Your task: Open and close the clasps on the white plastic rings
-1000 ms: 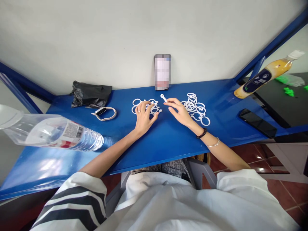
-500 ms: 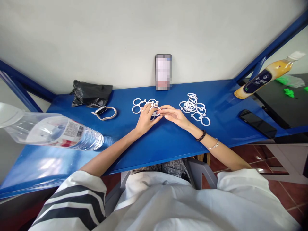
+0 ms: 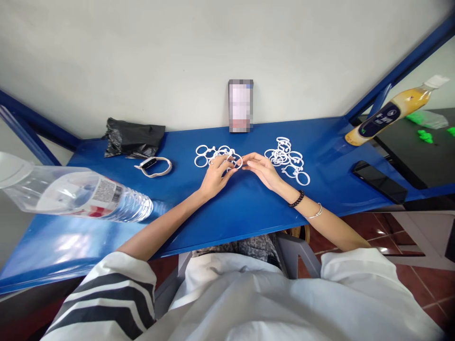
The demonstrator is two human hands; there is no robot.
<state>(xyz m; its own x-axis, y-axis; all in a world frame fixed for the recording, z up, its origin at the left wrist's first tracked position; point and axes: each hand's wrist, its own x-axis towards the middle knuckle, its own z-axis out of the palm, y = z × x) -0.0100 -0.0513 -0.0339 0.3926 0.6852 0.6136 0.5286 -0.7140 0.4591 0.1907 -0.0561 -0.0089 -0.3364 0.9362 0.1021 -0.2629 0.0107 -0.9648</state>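
Observation:
At the middle of the blue table, my left hand (image 3: 213, 178) is closed, thumb and fingers pinching a white plastic ring (image 3: 242, 162) that stands tilted up. From the other side, my right hand (image 3: 263, 169) has its fingertips together at the ring's right edge. Its fingers partly hide what they grip. Behind and left of my left hand lie several white rings (image 3: 201, 150) with small knobs, some covered by that hand. A tangled pile of similar rings (image 3: 283, 156) rests just beyond my right hand.
A phone (image 3: 241, 106) leans on the wall. On the left are a black plastic bag (image 3: 135, 138), a watch (image 3: 155, 174) and a large water bottle (image 3: 95, 194). A yellow drink bottle (image 3: 394, 113) and a dark phone (image 3: 379, 182) are on the right.
The ring between my hands has shifted right and now shows more clearly, raised beyond the left fingertips. My right hand has moved slightly right, its fingers more bent.

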